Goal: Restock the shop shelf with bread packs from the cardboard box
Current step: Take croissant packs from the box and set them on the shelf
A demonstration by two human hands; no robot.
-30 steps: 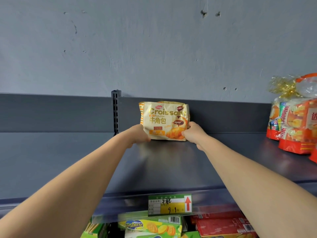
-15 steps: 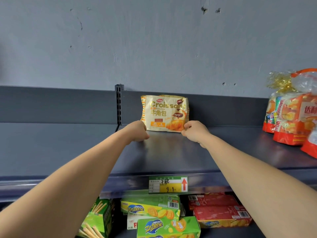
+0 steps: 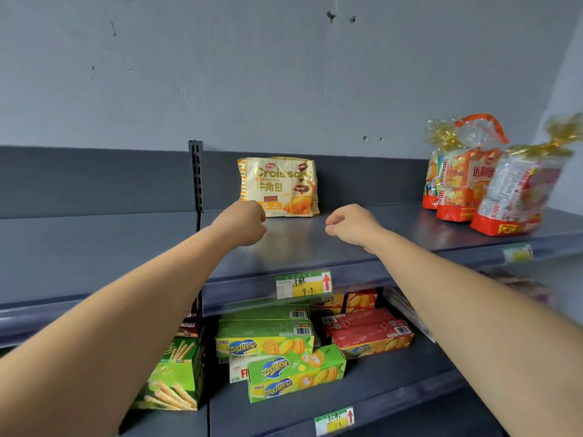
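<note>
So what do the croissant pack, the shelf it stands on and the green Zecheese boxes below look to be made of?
Croissant pack: likely thin plastic film, glossy, with crinkles and crimped side seals. Shelf: probably painted metal, dark grey with a satin finish; it faintly mirrors the pack. Green Zecheese boxes: printed cardboard, judging by their sharp folded edges and flat glossy faces.

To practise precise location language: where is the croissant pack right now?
The croissant pack stands at the back of the upper shelf, mid-frame in the head view, just right of the slotted upright; the bread bags stand far to its right.
</note>
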